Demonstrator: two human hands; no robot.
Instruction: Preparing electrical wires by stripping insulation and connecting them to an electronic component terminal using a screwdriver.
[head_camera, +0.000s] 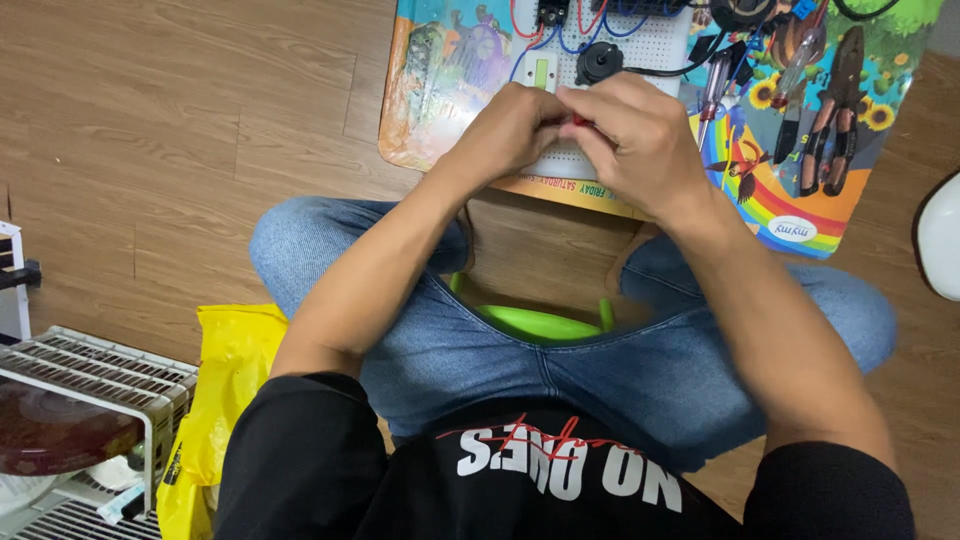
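Wiring appears part-done: the white perforated plastic breadboard (610, 60) at 12 o'clock already carries red and blue jumper wires (575, 35), a round black buzzer-like component (598, 62) and a small white block with a green strip (541, 72); its near rows look bare, though the hands hide much of them. Left hand (505, 135) and right hand (635, 135) meet over the board's near edge, fingers pinched narrow around a small red item (578, 120), only a sliver visible; its kind, long axis and heading cannot be read. The board lies flat on a colourful cartoon-printed mat (440, 90) on the wooden floor (180, 130), long axis apparently 9 to 3 o'clock. Pliers with dark handles (835, 110) and a screwdriver (712, 95) lie at 1 o'clock, untouched, long axes roughly 12 to 6.
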